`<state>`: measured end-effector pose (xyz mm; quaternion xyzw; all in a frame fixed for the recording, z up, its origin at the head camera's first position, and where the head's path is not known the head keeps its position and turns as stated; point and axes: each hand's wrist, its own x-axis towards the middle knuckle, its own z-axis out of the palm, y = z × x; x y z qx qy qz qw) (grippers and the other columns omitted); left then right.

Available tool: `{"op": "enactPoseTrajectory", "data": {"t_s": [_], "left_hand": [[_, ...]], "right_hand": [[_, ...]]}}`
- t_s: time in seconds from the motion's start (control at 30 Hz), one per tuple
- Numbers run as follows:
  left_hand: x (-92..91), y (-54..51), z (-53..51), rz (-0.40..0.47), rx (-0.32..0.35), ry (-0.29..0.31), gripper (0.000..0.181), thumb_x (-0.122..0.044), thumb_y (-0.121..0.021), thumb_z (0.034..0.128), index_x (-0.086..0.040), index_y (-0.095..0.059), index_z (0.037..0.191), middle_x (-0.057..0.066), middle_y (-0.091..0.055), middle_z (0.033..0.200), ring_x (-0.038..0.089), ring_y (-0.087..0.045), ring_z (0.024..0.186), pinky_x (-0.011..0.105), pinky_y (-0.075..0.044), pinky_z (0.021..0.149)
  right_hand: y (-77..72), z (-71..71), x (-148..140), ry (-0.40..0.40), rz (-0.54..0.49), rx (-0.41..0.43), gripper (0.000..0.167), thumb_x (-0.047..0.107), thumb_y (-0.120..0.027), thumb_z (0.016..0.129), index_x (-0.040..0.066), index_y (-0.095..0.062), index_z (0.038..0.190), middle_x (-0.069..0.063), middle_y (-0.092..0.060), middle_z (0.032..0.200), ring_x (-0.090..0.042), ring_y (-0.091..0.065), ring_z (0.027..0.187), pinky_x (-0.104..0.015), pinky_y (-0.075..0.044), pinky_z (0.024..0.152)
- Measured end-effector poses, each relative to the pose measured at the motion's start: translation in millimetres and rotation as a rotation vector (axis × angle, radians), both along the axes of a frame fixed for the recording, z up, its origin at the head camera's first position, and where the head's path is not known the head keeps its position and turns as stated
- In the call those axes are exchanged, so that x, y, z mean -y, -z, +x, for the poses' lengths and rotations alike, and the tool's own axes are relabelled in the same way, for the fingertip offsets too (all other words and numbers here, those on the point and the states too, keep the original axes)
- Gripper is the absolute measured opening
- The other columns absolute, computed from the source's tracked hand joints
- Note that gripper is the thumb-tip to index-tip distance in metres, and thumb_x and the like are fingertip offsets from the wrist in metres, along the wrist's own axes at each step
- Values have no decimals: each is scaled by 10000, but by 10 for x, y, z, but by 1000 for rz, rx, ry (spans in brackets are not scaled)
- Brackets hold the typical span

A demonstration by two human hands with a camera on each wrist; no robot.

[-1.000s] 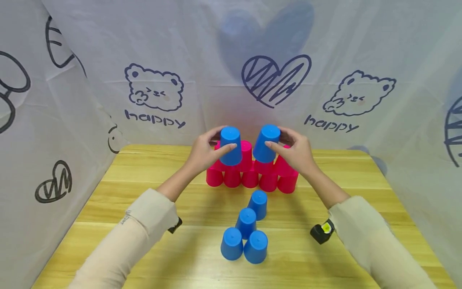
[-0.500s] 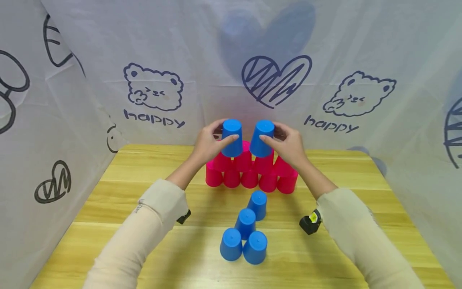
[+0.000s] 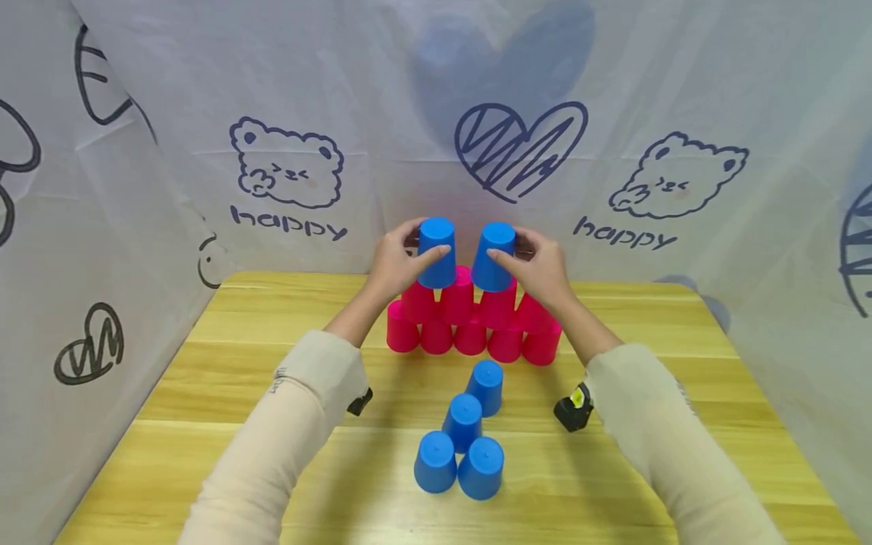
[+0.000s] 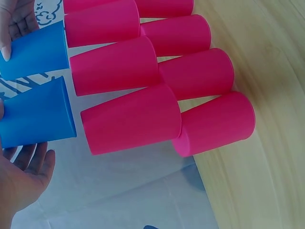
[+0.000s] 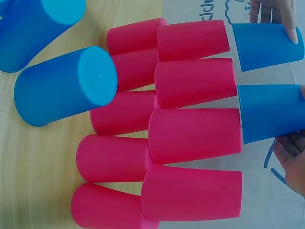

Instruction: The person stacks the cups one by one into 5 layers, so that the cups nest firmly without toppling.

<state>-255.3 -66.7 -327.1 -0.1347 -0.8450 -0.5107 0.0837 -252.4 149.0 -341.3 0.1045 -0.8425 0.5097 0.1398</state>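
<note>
1. L hand (image 3: 395, 261) is gripping L blue cup (image 3: 436, 233), base up; thumb is lying across the near side, fingers are going round the outer/far side. Grip is spreading only cup-wide, w/ nothing else in it.
2. R hand (image 3: 545, 265) is doing the same w/ R blue cup (image 3: 485, 271): also base up, thumb on near side, fingers behind, hand closing round just that one.
3. Both held cups are hanging side by side, small gap btwn, just above the middle of upper pink row (image 3: 456, 295). Can't tell if their rims are touching the tops below.
4. Upper pink row, 4 cups base up, is sitting on lower pink row (image 3: 470, 337), 5 cups base up on the table (image 3: 272, 318); each upper cup is straddling 2 below. R hand & wrist are partly hiding the R end.
5. 4 other blue cups (image 3: 463, 422) are standing base up on the table, nearer the person: 2 side by side in front, 1 just behind btwn them, 1 farther back & a bit R.
6. Cream sleeves (image 3: 286, 431) are covering the forearms; a black unit (image 3: 572, 409) is showing by R cuff.
7. Behind, white cloth (image 3: 402, 98) is hanging w/ bears, hearts & "happy".
</note>
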Motion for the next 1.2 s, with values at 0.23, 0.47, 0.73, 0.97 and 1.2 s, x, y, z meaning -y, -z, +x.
{"op": "enactPoseTrajectory", "data": {"t_s": [0.23,0.47,0.73,0.97,1.2], "left_hand": [[8,31,-34,-1,3,-6,559,-266,-651,865,-62,-448,1344,157,-550,1264,308,-536,1133,434,-472,963],[-27,39,-63,-5,12,-23,555,-283,-649,865,-64,-455,1337,155,-558,1257,305,-540,1131,433,-472,962],[-51,73,-92,-3,5,-14,552,-262,-650,865,-57,-455,1339,164,-556,1258,315,-543,1131,433,-474,960],[-43,73,-96,-1,15,-25,554,-267,-643,870,-59,-448,1345,164,-547,1274,319,-535,1146,437,-467,969],[-44,64,-94,-12,26,-27,559,-259,-641,873,-64,-435,1355,162,-541,1283,318,-528,1155,438,-465,973]], "right_hand": [[0,1,43,-6,-10,3,526,227,-669,852,20,-500,1305,-198,-575,1251,-335,-567,1137,-429,-471,973],[-7,-8,72,4,-12,10,525,229,-666,854,16,-500,1303,-198,-579,1239,-329,-569,1124,-423,-477,968],[-6,-20,78,20,-7,14,524,226,-664,856,6,-499,1301,-207,-580,1233,-333,-571,1122,-419,-478,967],[-10,-25,86,10,-25,27,519,215,-658,861,1,-493,1305,-212,-567,1256,-337,-561,1146,-418,-468,980],[-8,-5,114,0,-36,26,521,213,-660,860,13,-490,1311,-199,-561,1272,-330,-554,1162,-416,-465,983]]}}
